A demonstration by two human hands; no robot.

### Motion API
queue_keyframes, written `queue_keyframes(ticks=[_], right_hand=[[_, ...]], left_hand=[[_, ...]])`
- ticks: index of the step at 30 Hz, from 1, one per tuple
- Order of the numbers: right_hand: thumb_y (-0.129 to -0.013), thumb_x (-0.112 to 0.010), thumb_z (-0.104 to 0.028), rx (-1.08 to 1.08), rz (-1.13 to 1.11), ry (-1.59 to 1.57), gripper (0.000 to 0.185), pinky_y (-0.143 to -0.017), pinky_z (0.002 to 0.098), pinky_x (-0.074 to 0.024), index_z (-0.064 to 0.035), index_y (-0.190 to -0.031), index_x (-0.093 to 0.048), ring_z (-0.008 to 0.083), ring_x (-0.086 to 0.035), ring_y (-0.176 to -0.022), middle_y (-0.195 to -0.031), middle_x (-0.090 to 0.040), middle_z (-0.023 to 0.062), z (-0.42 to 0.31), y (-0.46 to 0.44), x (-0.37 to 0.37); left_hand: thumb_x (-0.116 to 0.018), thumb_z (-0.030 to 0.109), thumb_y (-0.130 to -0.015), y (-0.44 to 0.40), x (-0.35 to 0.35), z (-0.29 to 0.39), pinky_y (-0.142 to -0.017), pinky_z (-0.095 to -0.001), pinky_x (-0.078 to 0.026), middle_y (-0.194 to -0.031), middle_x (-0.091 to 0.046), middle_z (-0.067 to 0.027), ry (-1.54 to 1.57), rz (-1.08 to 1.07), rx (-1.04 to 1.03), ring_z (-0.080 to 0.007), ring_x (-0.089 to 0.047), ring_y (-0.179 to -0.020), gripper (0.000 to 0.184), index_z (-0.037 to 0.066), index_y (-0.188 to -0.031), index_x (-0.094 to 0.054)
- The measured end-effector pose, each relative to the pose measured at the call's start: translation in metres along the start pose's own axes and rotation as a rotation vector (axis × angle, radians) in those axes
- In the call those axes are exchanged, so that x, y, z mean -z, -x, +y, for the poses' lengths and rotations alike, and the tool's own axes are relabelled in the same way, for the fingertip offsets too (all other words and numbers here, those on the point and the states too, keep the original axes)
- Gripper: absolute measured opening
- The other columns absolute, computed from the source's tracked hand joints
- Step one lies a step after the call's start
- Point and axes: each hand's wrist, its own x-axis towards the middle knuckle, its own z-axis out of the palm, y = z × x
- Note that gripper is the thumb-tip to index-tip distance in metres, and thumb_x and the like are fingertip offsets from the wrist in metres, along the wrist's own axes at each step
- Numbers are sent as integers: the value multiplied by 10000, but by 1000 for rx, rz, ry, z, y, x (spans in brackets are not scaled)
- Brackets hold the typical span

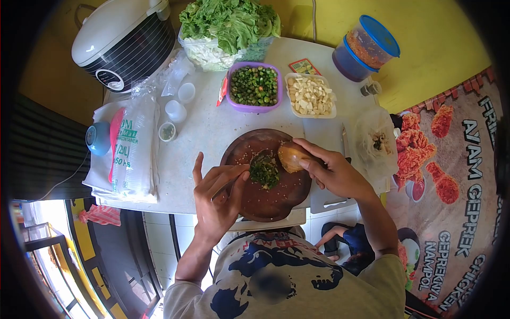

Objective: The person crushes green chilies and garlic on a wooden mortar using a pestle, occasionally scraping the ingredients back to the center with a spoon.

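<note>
A round dark brown mortar [260, 204] sits at the table's near edge. In it lies a mound of crushed green chilies [264, 171], with pale seeds scattered over the bowl. My right hand [336, 173] is closed round a wooden pestle [291, 158], whose rounded head rests at or just above the mortar's right side. My left hand [219, 198] reaches over the left rim. Its thumb and forefinger are pinched together beside the mound, while other fingers stick up. Whatever the pinch holds is too small to make out.
Behind the mortar stand a purple tub of cut green chilies [254, 109] and a white tub of garlic pieces [313, 112]. Farther back are lettuce [228, 26], a rice cooker [125, 45] and blue-lidded containers [366, 50]. Plastic packs [133, 159] lie left. Another person [348, 242] sits below.
</note>
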Motion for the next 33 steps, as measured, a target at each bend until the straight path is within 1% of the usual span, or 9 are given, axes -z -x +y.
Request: queue_keyframes(ticks=[1,3,6,15,18,25,27,28,33], right_hand=[[-1080,-542,-222,2,1,1,503,-602,288,-481,-89,-1554,-438,109,-559,-591,-740,-573,20,7,-3,-5],[-1033,-607,-197,505,176,317,525,-650,369,-519,-125,-1535,-472,246,-642,-646,-806,-648,106,18,-11,-17],[-985,-657,-192,330,109,639,558,-713,448,-537,-172,-1518,-496,374,-669,-748,-851,-663,176,-2,-6,-18],[-1003,-605,-255,404,90,865,522,-515,450,-544,-199,-1509,-489,355,-663,-587,-808,-661,167,-23,-15,-30],[-998,-601,-246,283,-38,1015,504,-514,448,-549,-177,-1489,-509,357,-680,-599,-805,-673,180,-46,-24,-34],[-994,-624,-243,184,-50,931,486,-598,480,-541,-151,-1463,-536,383,-685,-657,-829,-682,194,-40,-34,-20],[-1019,-605,-240,404,-40,663,472,-630,446,-525,-146,-1475,-533,359,-675,-636,-835,-700,195,-24,-43,-9],[-1034,-597,-233,170,-112,499,472,-674,404,-513,-129,-1488,-522,354,-670,-665,-869,-713,195,-37,-41,1],[-1039,-594,-238,188,31,262,482,-717,391,-516,-111,-1497,-509,371,-666,-716,-892,-706,203,-5,-24,-2]], left_hand=[[-769,55,-882,1,0,0,-1219,-569,-224,-893,-776,-43,2,12,-16,-181,-728,-837,135,96,-1011,-782],[-769,55,-882,1,6,0,-1220,-570,-220,-891,-776,-45,-11,27,-7,-181,-729,-838,138,96,-1012,-782],[-769,53,-880,1,12,-4,-1220,-570,-218,-883,-775,-46,-44,46,-1,-182,-729,-839,144,97,-1017,-782],[-769,44,-874,2,15,-9,-1218,-568,-226,-857,-779,-35,-38,43,55,-171,-726,-845,145,104,-1005,-789],[-774,43,-867,0,17,-11,-1217,-568,-228,-858,-780,-26,-43,39,45,-164,-723,-841,154,108,-1005,-790],[-779,42,-859,1,19,-13,-1214,-580,-226,-857,-782,-31,-53,22,41,-161,-718,-811,167,108,-1013,-788],[-778,43,-861,0,18,-11,-1214,-580,-229,-848,-780,-30,-65,24,17,-162,-719,-808,166,107,-1014,-788],[-777,43,-863,0,18,-10,-1213,-580,-231,-838,-779,-30,-79,32,-3,-163,-719,-805,165,106,-1015,-787],[-773,45,-867,1,16,-10,-1213,-586,-229,-828,-778,-32,-74,42,4,-169,-721,-810,163,101,-1019,-786]])
